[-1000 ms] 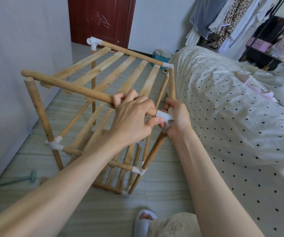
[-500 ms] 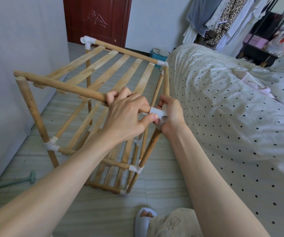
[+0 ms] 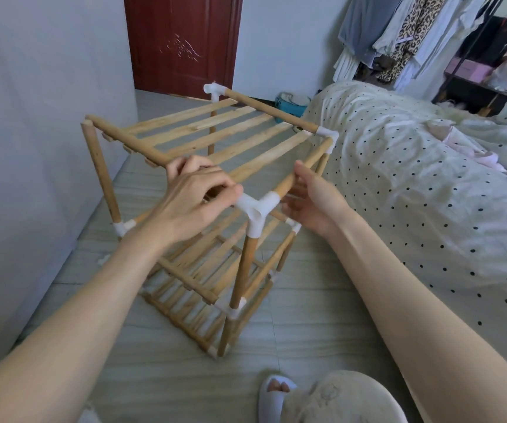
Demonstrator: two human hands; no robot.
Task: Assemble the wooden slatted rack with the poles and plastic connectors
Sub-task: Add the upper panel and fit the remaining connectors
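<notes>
Wooden slatted rack, partly built, stands on the tiled floor between a grey wall and a bed with a dotted cover. Frame: round wooden poles joined by white plastic connectors; flat slats across the top tier, more tiers below. Judged light and stiff in the poles, but loose at the push-fit joints, so likely to rack or come apart if lifted by one pole alone; smooth round wood may slip. Best taken hold of on poles close to a connector. Near top corner connector joins three poles. Far left top corner shows bare pole ends, no connector fitted. Left hand: grip curled round the front top pole, just beside the corner connector. Right hand: fingers relaxed and apart, thumb touching the side pole, clamped on nothing.
</notes>
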